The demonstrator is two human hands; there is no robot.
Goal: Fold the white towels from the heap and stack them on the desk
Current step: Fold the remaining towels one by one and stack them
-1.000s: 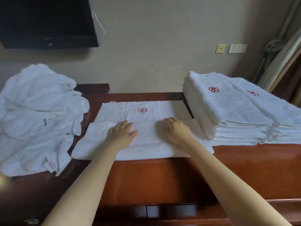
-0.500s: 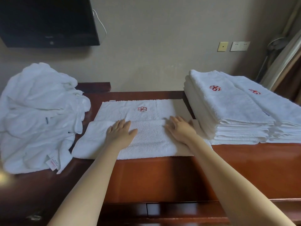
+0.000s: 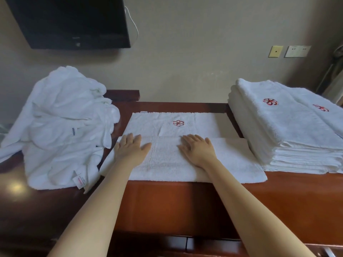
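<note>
A white towel (image 3: 232,160) with a red flower emblem lies flat on the wooden desk (image 3: 185,206), its near part folded over the far part. My left hand (image 3: 130,150) presses flat on the folded layer at its left. My right hand (image 3: 197,151) lies flat on the same layer near the middle, fingers straight. A heap of crumpled white towels (image 3: 59,127) sits at the left. Two stacks of folded white towels (image 3: 289,130) with red emblems stand at the right.
A dark wall-mounted screen (image 3: 74,21) hangs above the heap. Wall plates (image 3: 289,51) sit on the wall at upper right. The desk's front edge and drawer fronts (image 3: 185,243) run below my forearms.
Both hands have slid along the folded layer, the left hand a little leftward and the right hand leftward toward the middle. The view has shifted slightly.
</note>
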